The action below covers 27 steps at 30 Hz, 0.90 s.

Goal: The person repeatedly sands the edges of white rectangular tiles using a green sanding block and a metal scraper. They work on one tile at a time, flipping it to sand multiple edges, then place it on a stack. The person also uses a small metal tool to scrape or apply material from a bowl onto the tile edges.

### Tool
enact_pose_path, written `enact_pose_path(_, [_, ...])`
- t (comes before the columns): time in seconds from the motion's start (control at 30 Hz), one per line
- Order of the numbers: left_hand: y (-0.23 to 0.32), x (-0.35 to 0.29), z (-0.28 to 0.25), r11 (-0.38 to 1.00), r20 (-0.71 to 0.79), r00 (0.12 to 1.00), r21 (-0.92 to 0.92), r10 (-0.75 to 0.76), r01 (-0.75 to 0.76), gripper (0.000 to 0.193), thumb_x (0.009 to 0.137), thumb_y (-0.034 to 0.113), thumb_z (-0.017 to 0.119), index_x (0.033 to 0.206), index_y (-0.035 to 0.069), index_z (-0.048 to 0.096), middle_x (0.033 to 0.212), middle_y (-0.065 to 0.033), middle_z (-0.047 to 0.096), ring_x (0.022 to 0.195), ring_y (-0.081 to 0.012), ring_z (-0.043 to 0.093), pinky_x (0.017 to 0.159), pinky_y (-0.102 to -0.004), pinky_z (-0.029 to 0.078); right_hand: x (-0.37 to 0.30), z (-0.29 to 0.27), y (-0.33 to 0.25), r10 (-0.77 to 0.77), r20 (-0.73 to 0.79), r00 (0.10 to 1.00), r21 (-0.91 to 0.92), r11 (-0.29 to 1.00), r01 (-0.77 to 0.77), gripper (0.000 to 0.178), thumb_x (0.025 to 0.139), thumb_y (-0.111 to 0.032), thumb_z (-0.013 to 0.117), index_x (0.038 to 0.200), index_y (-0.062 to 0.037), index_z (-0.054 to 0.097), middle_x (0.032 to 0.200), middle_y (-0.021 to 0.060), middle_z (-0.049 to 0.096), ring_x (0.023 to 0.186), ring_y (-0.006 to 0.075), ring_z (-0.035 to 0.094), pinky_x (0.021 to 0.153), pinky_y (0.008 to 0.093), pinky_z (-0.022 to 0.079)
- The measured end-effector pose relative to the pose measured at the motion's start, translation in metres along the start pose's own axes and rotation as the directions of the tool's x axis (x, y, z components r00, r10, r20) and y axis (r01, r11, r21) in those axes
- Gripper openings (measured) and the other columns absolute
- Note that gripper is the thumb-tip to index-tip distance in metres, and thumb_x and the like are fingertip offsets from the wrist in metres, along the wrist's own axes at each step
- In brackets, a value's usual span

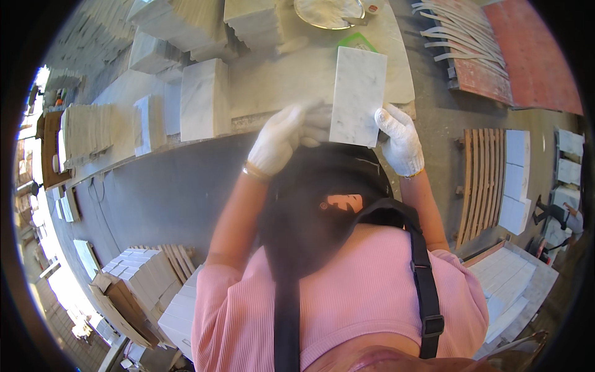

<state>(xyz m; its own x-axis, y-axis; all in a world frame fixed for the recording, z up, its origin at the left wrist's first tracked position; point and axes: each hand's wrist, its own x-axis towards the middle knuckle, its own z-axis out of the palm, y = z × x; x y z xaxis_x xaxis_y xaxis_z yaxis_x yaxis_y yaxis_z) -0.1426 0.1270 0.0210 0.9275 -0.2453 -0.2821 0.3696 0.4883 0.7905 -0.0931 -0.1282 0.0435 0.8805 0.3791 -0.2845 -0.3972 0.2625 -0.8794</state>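
Note:
My right hand [401,141], in a white knit glove, grips the right edge of a rectangular white marble tile [359,93] with grey veining. The thumb lies on the tile's face, and the other fingers are mostly hidden behind it. The tile is held up in front of me at the table's near edge. To its left is my left hand [277,142], also gloved, with its fingers stretched toward the tile and blurred by motion. It appears to hold nothing. Behind the tile's top edge a bright green object [357,41] partly shows on the worktable [273,87].
Stacks of marble tiles [199,99] line the table's left side. A round metal pan [328,12] of white material sits at the far end. To the right are a red board with pale strips [474,59], a wooden pallet [482,180] and a distant person [564,217].

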Motion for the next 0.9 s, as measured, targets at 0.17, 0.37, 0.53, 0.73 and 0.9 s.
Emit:
enact_pose_path(0.17, [-0.003,0.016,0.002,0.988,-0.03,0.999,-0.151,-0.028,0.023,0.062,0.108,0.046,0.049,0.146,-0.003,0.049,0.132,-0.0149,0.062,0.107,-0.0243,0.065,0.09,-0.0385,0.055,0.005,0.002,0.004,0.011,0.018,1.0,-0.031,0.999,-0.011,0.036,0.102,-0.023,0.063,0.124,0.0057,0.067,0.113,0.0067,0.07,0.102,0.0134,0.062,0.092,0.0296,0.048])
enact_pose_path(0.37, [-0.004,0.029,0.012,0.995,-0.142,0.99,-0.093,0.015,-0.028,0.044,0.108,0.031,0.055,0.138,-0.002,0.058,0.125,-0.009,0.065,0.107,-0.0171,0.062,0.092,-0.0329,0.052,0.006,0.009,0.008,0.059,0.036,0.998,0.004,0.998,-0.059,0.035,0.103,-0.023,0.062,0.123,0.0053,0.067,0.108,0.005,0.07,0.097,0.0123,0.062,0.089,0.0286,0.048])
enact_pose_path(0.53, [0.004,0.023,0.02,0.981,-0.182,0.967,0.108,0.176,-0.159,0.038,0.102,0.023,0.062,0.128,-0.005,0.065,0.119,-0.0063,0.069,0.108,-0.0133,0.06,0.095,-0.0294,0.048,0.007,0.015,0.005,0.069,0.067,0.995,-0.082,0.995,-0.063,0.037,0.104,-0.024,0.06,0.126,0.0048,0.067,0.107,0.0044,0.07,0.097,0.0114,0.062,0.089,0.0281,0.048])
enact_pose_path(0.73, [0.008,0.017,0.018,0.968,-0.258,0.941,0.178,0.219,-0.177,0.037,0.104,0.018,0.061,0.133,-0.005,0.062,0.117,-0.0067,0.069,0.105,-0.0138,0.063,0.093,-0.0288,0.05,0.006,0.024,-0.001,0.188,0.139,0.972,-0.201,0.967,-0.158,0.037,0.1,-0.019,0.065,0.133,-0.001,0.065,0.104,0.003,0.07,0.086,0.0078,0.062,0.076,0.0258,0.05])
enact_pose_path(0.9, [0.007,0.016,0.009,0.95,-0.323,0.899,0.204,0.295,-0.239,0.039,0.104,0.016,0.059,0.135,-0.007,0.059,0.122,-0.011,0.069,0.11,-0.0177,0.064,0.096,-0.031,0.051,-0.002,0.033,0.006,0.187,0.131,0.974,-0.367,0.921,-0.127,0.057,0.092,-0.011,0.071,0.146,-0.0023,0.054,0.113,0.0058,0.071,0.089,0.0115,0.066,0.074,0.0249,0.051])
